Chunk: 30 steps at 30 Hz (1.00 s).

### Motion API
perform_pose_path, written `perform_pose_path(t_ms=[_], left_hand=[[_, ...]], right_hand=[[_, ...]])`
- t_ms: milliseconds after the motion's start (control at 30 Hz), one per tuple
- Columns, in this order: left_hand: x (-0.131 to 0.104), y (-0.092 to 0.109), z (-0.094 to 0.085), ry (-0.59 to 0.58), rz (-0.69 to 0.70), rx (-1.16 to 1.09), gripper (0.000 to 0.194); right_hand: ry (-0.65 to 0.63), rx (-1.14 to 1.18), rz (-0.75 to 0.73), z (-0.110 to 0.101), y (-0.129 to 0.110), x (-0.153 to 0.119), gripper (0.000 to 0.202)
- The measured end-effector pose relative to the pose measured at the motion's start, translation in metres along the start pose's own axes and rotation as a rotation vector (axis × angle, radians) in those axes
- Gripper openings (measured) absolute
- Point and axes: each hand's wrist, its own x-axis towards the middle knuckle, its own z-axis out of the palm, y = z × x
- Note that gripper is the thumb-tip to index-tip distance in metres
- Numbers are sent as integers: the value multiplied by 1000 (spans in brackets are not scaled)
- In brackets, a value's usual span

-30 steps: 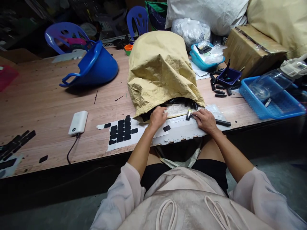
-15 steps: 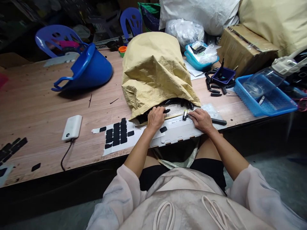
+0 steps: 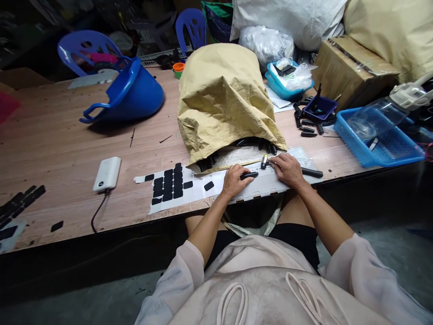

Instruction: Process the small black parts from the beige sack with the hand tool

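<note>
My left hand is closed on a slim black plastic piece, held low over the white sheet at the table's front edge. In my right hand is a small hammer, its metal and yellow head pointing left and its black handle sticking out to the right. Just beyond both hands lies a tan sack, mouth towards me, with more black pieces showing inside. Left of my left hand, black rounded stickers stand in rows on white backing, and a single black sticker lies apart.
A white power bank with a cable lies on the left, a tipped blue tub behind it. To the right are a blue basket, a small purple tray among loose black pieces, a turquoise basket and a cardboard box.
My left hand has come away from the sack's mouth, towards me and to the right, with the black piece in it. My right hand still holds the hammer in nearly the same place.
</note>
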Motion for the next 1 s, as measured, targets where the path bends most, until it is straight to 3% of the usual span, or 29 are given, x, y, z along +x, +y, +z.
perform_pose_path(t_ms=[167, 333, 500, 667, 1000], left_hand=[[2, -1, 0, 2, -16, -43, 18], [3, 0, 0, -1, -42, -65, 16], [4, 1, 2, 4, -53, -60, 15], [4, 1, 3, 15, -59, -66, 17], [4, 1, 2, 14, -64, -80, 16]], right_hand=[[26, 35, -19, -8, -6, 2, 27], [87, 224, -30, -21, -48, 1, 31], [48, 293, -66, -21, -81, -2, 33], [-15, 226, -72, -20, -78, -6, 32], [22, 262, -1, -23, -55, -12, 31]])
